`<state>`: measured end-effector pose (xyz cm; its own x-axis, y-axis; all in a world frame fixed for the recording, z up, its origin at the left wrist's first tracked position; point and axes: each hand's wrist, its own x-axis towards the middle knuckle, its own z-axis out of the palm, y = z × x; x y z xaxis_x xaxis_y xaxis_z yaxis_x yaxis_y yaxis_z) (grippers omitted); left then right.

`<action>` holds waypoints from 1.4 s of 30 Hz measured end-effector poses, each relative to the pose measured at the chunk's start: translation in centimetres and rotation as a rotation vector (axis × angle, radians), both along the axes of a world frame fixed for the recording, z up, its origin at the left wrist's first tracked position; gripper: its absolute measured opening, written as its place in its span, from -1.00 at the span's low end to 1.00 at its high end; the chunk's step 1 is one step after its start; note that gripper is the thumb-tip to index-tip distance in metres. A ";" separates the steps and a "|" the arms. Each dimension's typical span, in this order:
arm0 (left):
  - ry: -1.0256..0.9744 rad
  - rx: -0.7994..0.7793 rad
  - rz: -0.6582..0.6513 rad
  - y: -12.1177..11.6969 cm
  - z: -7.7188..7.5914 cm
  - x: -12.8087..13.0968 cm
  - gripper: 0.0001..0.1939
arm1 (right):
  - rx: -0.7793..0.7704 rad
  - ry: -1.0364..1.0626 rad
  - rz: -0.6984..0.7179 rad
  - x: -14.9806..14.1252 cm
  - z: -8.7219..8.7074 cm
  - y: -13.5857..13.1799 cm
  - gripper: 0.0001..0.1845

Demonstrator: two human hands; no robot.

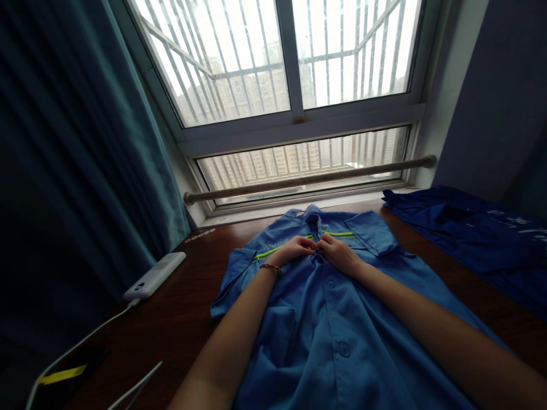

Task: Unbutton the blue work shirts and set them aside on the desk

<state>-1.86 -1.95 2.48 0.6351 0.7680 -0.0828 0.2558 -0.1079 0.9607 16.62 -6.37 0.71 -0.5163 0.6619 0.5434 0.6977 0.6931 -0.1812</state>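
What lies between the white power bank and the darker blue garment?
In the head view, the blue short-sleeved shirt lies there, left hand and right hand at its front, with brown tabletop on either side.

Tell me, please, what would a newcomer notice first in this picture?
The bright, barred window at the top probably draws the eye first. Below it, a blue shirt with a yellow-green stripe lies on the dark table, the left hand and right hand meeting at its front.

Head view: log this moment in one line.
left hand: pinching front of blue shirt | right hand: pinching beside it | blue shirt: front up on table, buttons visible below hands | power bank: left, cable attached
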 end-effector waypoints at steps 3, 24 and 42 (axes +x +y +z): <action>-0.029 0.056 0.022 -0.1 -0.1 0.7 -0.69 | -0.006 0.074 -0.038 0.1 -0.1 0.1 -0.89; -0.242 -0.128 0.073 -0.6 0.1 1.2 -0.71 | -0.013 0.205 -0.080 -0.2 0.0 -0.3 -0.87; -0.191 0.206 0.034 -1.6 3.4 1.7 -0.68 | 0.193 0.504 -0.392 -1.2 -0.8 0.0 -0.89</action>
